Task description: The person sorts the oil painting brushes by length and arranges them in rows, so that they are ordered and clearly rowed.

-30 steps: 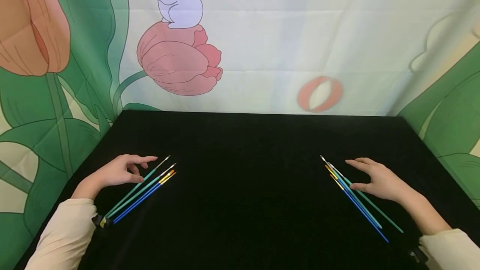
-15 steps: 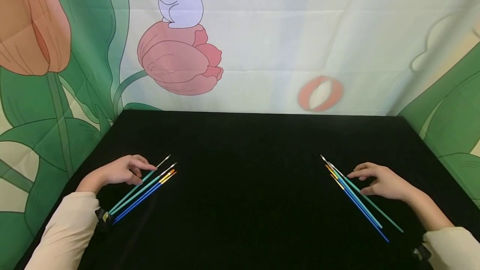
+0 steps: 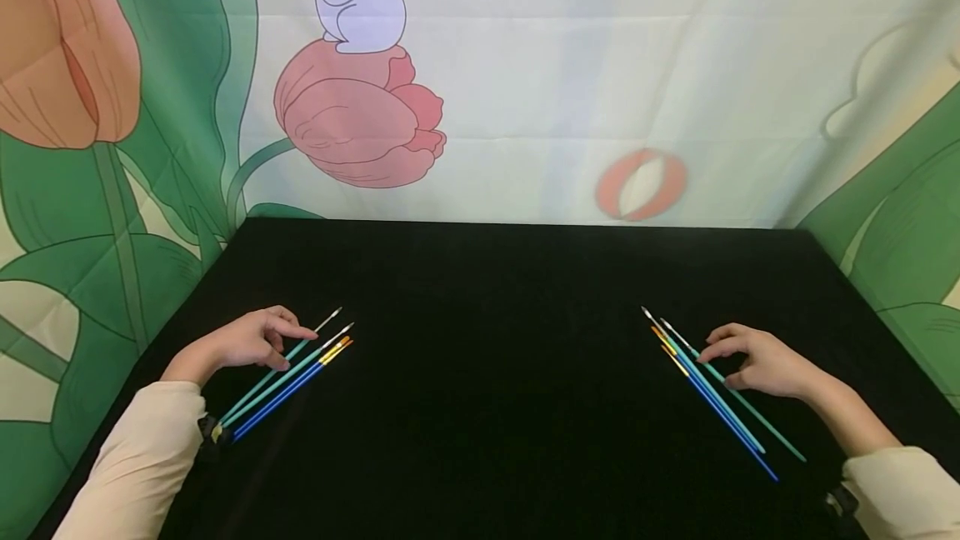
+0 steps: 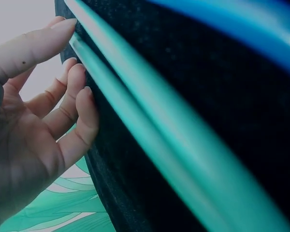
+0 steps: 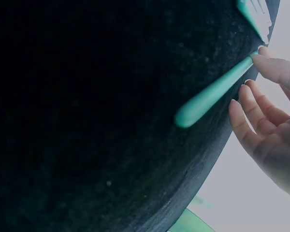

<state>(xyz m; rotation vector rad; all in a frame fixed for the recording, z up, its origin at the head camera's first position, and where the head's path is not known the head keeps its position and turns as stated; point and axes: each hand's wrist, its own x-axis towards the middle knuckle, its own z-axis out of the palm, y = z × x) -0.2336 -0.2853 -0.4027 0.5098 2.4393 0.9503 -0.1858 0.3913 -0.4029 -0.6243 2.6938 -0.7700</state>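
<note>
In the head view, two teal and two blue paintbrushes lie fanned on each side of the black table. My left hand (image 3: pixel 255 340) pinches the outermost teal paintbrush (image 3: pixel 247 398) of the left set by thumb and index finger, near its ferrule. Beside it lie the second teal brush (image 3: pixel 303 367) and the blue brushes (image 3: pixel 288 391). On the other side, my right hand (image 3: pixel 765 365) holds the outer teal paintbrush (image 3: pixel 765 422) between thumb and forefinger. In the right wrist view, that brush's rounded handle (image 5: pixel 208 101) points away from the fingertips, the other fingers loosely bent.
The right set's inner teal brush (image 3: pixel 720 398) and blue brushes (image 3: pixel 768 470) lie close together, left of the right hand. A black cloth (image 3: pixel 495 340) covers the table. Behind it hangs a printed curtain (image 3: pixel 525 107) with flowers and a cartoon animal.
Both hands have come down and closed thumb and index finger on the outer teal paintbrushes. The right one's tip has shifted slightly away from the other brushes.
</note>
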